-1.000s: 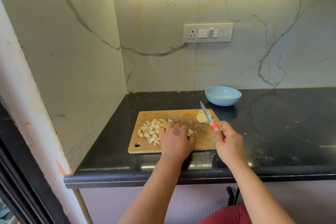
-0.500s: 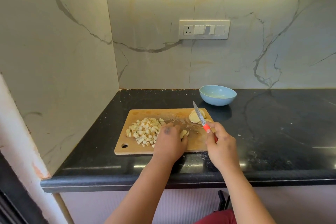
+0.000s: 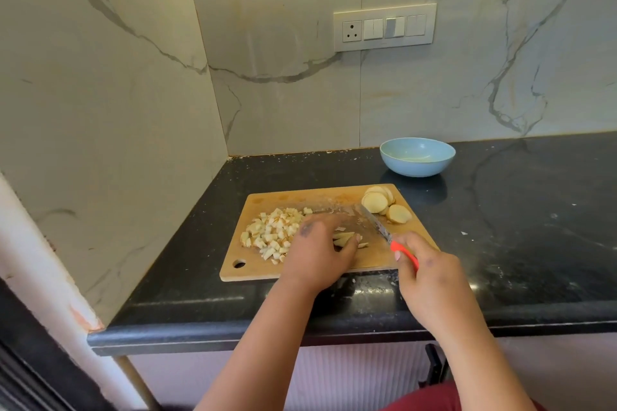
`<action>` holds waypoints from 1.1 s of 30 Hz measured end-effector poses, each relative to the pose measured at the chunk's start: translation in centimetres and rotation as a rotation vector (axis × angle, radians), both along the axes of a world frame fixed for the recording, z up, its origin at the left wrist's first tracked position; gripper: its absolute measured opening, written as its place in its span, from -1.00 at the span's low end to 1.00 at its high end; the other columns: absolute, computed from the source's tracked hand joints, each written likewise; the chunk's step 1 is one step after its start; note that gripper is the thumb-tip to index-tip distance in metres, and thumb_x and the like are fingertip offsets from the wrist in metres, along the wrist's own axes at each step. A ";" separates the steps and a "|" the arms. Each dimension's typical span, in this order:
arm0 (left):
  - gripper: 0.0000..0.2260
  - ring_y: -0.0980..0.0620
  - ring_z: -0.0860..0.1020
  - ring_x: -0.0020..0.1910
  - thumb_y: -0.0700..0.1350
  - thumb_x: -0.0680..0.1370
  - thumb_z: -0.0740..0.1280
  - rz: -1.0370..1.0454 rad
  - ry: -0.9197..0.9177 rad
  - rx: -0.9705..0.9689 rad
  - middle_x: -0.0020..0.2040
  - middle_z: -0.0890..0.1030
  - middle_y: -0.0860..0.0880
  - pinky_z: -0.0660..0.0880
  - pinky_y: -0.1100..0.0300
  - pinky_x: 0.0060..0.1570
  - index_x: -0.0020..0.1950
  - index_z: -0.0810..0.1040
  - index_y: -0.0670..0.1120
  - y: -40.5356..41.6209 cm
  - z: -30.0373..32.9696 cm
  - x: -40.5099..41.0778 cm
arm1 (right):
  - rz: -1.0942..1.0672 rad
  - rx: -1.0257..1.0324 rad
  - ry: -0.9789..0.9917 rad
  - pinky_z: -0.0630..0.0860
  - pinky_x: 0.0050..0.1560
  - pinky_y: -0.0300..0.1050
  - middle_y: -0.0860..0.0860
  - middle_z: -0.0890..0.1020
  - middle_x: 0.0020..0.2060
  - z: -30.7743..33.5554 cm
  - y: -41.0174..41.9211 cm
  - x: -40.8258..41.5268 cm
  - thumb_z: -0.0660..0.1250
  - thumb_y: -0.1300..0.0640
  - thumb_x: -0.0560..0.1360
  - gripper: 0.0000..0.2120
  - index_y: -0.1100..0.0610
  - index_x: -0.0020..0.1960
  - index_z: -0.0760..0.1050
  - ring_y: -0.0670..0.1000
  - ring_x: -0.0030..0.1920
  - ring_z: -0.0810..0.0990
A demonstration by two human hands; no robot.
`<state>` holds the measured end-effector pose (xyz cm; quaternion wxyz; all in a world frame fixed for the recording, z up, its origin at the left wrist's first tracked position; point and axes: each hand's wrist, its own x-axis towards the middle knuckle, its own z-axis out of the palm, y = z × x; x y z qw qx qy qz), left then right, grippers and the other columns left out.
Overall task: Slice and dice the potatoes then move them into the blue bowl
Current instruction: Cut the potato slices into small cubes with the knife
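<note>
Potato strips (image 3: 344,238) under left hand (image 3: 317,253), right hand (image 3: 430,280) gripping knife (image 3: 384,230); blue bowl (image 3: 417,157) beyond board (image 3: 300,272).

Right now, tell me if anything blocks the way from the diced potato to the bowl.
The potato slices lie on the board between the dice and the bowl.
</note>
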<state>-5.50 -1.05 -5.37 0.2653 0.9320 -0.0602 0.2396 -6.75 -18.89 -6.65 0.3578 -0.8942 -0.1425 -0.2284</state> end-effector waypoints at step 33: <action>-0.82 0.04 0.60 0.02 -0.07 0.53 0.43 0.002 0.053 -0.033 0.01 0.69 -0.01 0.51 0.18 0.09 0.08 0.69 -0.10 -0.4 -0.6 0.8 | -0.054 -0.230 0.039 0.29 -0.51 -0.18 -0.07 0.45 -0.44 -0.1 2.5 -3.7 0.27 0.32 0.51 -0.74 0.05 0.12 0.49 -0.06 -0.47 0.40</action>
